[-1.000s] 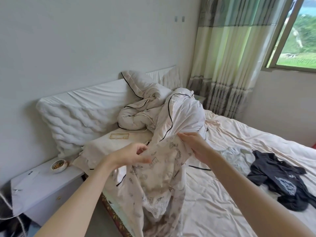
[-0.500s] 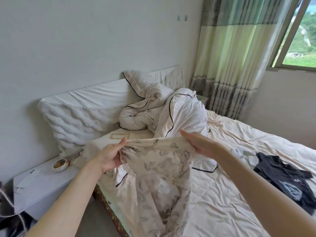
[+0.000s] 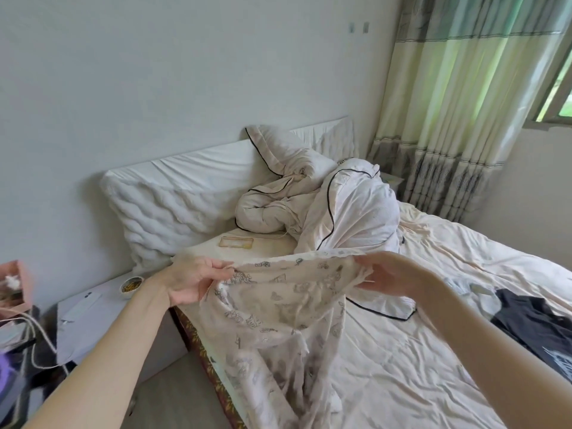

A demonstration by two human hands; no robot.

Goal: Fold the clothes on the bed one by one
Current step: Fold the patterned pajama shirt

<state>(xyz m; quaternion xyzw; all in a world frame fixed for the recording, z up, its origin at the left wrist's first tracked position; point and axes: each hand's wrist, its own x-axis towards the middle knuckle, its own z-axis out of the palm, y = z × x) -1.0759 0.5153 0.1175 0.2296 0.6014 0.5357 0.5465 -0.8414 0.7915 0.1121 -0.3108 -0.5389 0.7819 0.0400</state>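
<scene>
We hold the printed garment [image 3: 278, 305] by its top edge, our left hand [image 3: 188, 278] pinching one corner and our right hand [image 3: 393, 278] gripping the other, hands well apart so the cloth stretches between them. It looks thin, light and limp (it sags and bunches below), so the corners seem the best hold. Its lower part hangs down over the near edge of the bed [image 3: 402, 366].

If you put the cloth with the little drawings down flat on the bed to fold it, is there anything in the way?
Nothing visible. Both hands, left and right, hold the printed garment over a bare patch of sheet. The black T-shirt lies off to the right, the bunched duvet behind.
</scene>
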